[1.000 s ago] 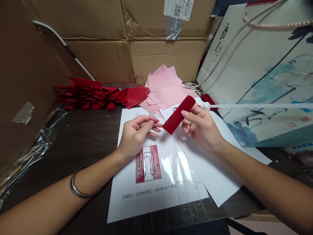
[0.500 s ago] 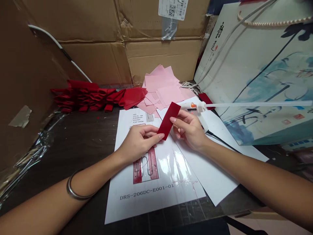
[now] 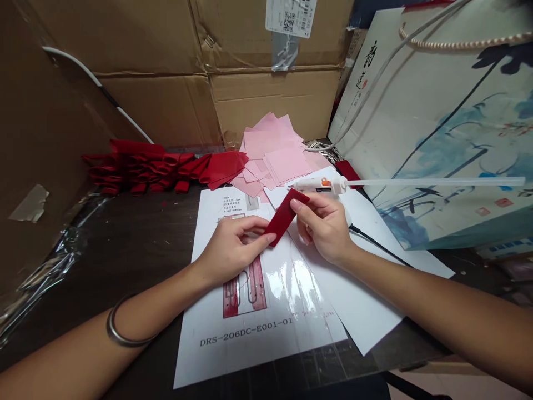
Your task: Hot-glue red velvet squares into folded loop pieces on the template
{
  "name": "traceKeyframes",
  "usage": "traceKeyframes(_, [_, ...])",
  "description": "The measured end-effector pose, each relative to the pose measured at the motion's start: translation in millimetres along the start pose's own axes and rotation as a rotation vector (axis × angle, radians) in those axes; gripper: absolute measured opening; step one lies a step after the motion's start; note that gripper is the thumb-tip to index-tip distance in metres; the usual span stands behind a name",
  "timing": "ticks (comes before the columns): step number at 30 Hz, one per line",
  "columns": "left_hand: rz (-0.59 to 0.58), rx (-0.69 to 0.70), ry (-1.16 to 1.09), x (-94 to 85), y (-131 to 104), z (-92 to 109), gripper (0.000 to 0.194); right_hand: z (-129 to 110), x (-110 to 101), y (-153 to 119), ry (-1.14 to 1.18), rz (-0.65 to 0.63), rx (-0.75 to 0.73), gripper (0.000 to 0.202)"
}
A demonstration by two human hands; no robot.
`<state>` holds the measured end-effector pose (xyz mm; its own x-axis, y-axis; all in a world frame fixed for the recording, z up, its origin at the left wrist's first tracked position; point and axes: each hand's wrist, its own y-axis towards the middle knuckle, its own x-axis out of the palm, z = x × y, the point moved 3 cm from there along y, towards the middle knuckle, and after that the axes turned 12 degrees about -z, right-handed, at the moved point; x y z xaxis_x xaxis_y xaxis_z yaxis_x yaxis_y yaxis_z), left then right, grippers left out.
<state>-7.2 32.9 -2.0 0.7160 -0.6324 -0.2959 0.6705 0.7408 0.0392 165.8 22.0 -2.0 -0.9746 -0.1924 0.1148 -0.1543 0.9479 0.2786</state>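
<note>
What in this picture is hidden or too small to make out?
Head view only:
- Small print at the top of the sheet: too small.
- Diagram: upper part under the left hand.
- Red strip: ends covered by fingers of the left and right hand.
- Glue gun: handle behind the right hand.

Packing workshop: stacked cardboard boxes (image 3: 266, 94), glue gun (image 3: 318, 185), cut paper piles (image 3: 275, 153).
</note>
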Motion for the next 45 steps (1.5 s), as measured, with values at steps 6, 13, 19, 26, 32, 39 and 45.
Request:
traceKeyframes(6, [0.206,0.049,-0.076,-16.4,1,0,0.01,-1,-8,-4,-0.007,0.079,-0.006,0.01])
traceKeyframes(13, [0.301,0.061,-0.137,-25.5,2,-5,0.016,-4,-8,-6,-0.172,0.169,0.099,0.018])
traceKeyframes(19, [0.336,0.042,-0.134,-24.7,5,-8,0.017,-1,-8,-4,-0.17,0.13,0.126,0.016])
traceKeyframes(26, [0.384,0.039,-0.091,-27.0,9,-12,0.02,2,-6,-5,-0.163,0.18,0.151,0.019])
traceKeyframes(32, [0.43,0.16,0.424,-31.1,2,1,0.02,9,-1,-5,-0.195,0.05,0.332,0.023])
traceKeyframes(39, [0.144,0.265,0.898,-11.9,3,3,0.039,4,11,-9,-0.402,-0.173,0.364,0.033])
traceKeyframes(45, [0.104,0.147,0.955,-16.6,4,-4,0.038,-38,-6,-18,-1.048,0.048,-0.087,0.024])
